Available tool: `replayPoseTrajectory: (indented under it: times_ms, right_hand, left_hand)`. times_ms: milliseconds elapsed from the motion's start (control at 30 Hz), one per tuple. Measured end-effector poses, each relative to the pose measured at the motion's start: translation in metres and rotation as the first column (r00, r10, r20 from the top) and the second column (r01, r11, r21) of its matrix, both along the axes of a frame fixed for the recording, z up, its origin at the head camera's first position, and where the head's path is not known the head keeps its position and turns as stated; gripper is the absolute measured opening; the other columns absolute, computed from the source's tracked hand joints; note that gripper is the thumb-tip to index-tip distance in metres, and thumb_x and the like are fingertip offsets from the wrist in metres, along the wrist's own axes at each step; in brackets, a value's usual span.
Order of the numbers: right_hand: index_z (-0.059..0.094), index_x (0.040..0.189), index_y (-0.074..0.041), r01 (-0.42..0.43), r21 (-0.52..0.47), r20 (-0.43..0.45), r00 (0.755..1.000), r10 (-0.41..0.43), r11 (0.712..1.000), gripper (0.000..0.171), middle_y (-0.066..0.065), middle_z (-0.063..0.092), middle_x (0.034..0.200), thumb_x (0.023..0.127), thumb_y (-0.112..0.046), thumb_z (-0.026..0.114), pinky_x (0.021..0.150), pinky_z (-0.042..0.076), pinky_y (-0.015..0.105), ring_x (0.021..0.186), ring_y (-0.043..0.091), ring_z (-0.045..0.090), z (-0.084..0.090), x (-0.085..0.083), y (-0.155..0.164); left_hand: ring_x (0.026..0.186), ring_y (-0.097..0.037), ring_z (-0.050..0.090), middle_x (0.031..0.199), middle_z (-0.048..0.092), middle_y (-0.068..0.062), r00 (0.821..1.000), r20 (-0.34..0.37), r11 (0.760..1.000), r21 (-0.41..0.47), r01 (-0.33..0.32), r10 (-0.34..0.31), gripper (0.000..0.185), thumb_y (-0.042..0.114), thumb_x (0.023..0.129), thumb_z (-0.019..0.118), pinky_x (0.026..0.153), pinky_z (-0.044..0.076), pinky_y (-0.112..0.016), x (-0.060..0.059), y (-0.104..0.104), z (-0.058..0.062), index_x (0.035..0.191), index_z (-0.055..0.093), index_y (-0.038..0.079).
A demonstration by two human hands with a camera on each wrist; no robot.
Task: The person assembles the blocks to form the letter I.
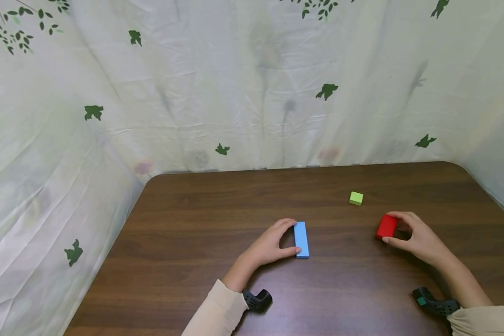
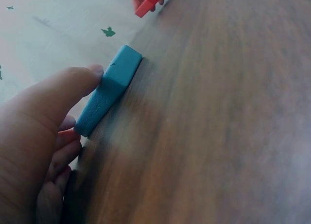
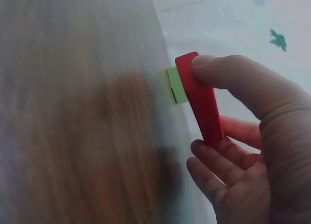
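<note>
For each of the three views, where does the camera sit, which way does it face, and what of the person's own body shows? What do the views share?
Head: sits high, facing forward and down at the table; shows both forearms, the left hand pinching the blue block, the right hand gripping the red block, and the green block.
Left wrist: behind the left hand, looking along the blue block; thumb and fingers show.
Right wrist: behind the right hand, facing the red block; the green block lies beyond.
Shared: the red block appears in all three.
</note>
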State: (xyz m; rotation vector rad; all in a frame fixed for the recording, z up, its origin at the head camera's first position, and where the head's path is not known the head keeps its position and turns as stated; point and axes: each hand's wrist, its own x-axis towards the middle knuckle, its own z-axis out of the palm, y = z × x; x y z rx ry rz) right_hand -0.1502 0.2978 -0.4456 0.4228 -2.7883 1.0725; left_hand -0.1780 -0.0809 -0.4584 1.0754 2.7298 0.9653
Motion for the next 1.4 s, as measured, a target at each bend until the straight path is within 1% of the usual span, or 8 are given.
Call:
replayPoseTrajectory:
  times_ms: [200,333,500,567,733,833,1233,1400]
  right_hand:
    - [0.047,0.12,0.002,-0.03,0.002,-0.04,0.999,0.03,1.0,0.06,0.017,0.045,0.112,0.072,-0.019,0.076,0.07,0.042,0.019,0.092,0.036,0.051,0.004,-0.001,-0.008]
    - [0.048,0.12,0.001,-0.045,0.012,-0.055,0.997,0.045,0.999,0.06,0.016,0.045,0.112,0.072,-0.02,0.076,0.07,0.043,0.022,0.093,0.035,0.051,0.006,0.0,-0.013]
    - [0.048,0.12,0.0,-0.065,0.029,-0.075,0.995,0.067,0.997,0.061,0.013,0.046,0.112,0.071,-0.022,0.077,0.071,0.044,0.024,0.094,0.031,0.05,0.007,0.001,-0.02]
    - [0.049,0.119,0.0,-0.07,0.042,-0.083,0.994,0.073,0.997,0.061,0.012,0.046,0.112,0.071,-0.022,0.077,0.073,0.044,0.026,0.094,0.029,0.05,0.007,0.001,-0.024]
    - [0.049,0.119,0.0,-0.092,0.073,-0.102,0.99,0.1,0.993,0.061,0.01,0.047,0.11,0.07,-0.024,0.078,0.07,0.044,0.038,0.092,0.026,0.05,0.009,0.0,-0.033]
    - [0.05,0.118,-0.001,-0.106,0.077,-0.116,0.987,0.115,0.991,0.061,0.009,0.048,0.109,0.069,-0.024,0.078,0.069,0.044,0.041,0.091,0.025,0.05,0.008,0.0,-0.038]
    - [0.051,0.116,-0.005,-0.164,0.064,-0.148,0.974,0.172,0.984,0.059,0.004,0.049,0.111,0.067,-0.023,0.08,0.069,0.046,0.034,0.09,0.016,0.049,0.009,0.003,-0.053]
    - [0.052,0.117,-0.007,-0.201,0.043,-0.166,0.965,0.205,0.979,0.059,0.0,0.049,0.111,0.067,-0.023,0.08,0.07,0.046,0.031,0.091,0.011,0.048,0.008,0.005,-0.059]
  left_hand:
    - [0.122,-0.014,0.035,0.133,0.039,-0.004,1.0,0.003,1.0,-0.008,-0.007,0.007,0.067,0.042,0.081,0.063,0.099,0.03,-0.031,0.001,-0.001,0.0,0.133,0.039,0.008]
    - [0.122,-0.015,0.035,0.133,0.039,-0.004,1.0,0.004,1.0,-0.012,-0.011,0.011,0.067,0.042,0.081,0.063,0.099,0.03,-0.031,0.001,-0.001,0.0,0.133,0.039,0.008]
    - [0.122,-0.015,0.036,0.133,0.039,-0.004,1.0,0.0,1.0,-0.012,-0.009,0.009,0.067,0.042,0.081,0.063,0.098,0.03,-0.031,0.001,0.0,0.001,0.133,0.039,0.008]
    - [0.122,-0.014,0.036,0.133,0.039,-0.004,1.0,0.001,1.0,-0.013,-0.008,0.008,0.067,0.043,0.081,0.063,0.099,0.03,-0.031,0.001,0.0,0.001,0.133,0.039,0.008]
    - [0.122,-0.014,0.035,0.133,0.039,-0.004,1.0,-0.001,1.0,-0.012,-0.007,0.007,0.067,0.043,0.081,0.063,0.099,0.03,-0.03,0.001,0.0,0.001,0.133,0.039,0.008]
    - [0.122,-0.014,0.035,0.133,0.039,-0.004,1.0,-0.006,1.0,-0.008,-0.004,0.004,0.067,0.043,0.081,0.063,0.099,0.03,-0.031,0.001,0.0,0.0,0.133,0.039,0.008]
    - [0.123,-0.015,0.034,0.134,0.038,-0.004,1.0,0.007,1.0,-0.014,-0.01,0.01,0.067,0.044,0.082,0.061,0.099,0.03,-0.032,0.001,-0.001,0.0,0.134,0.038,0.009]
    - [0.123,-0.015,0.034,0.135,0.037,-0.004,1.0,0.016,1.0,-0.017,-0.013,0.013,0.067,0.045,0.082,0.061,0.099,0.03,-0.032,0.002,-0.001,0.001,0.135,0.037,0.01]
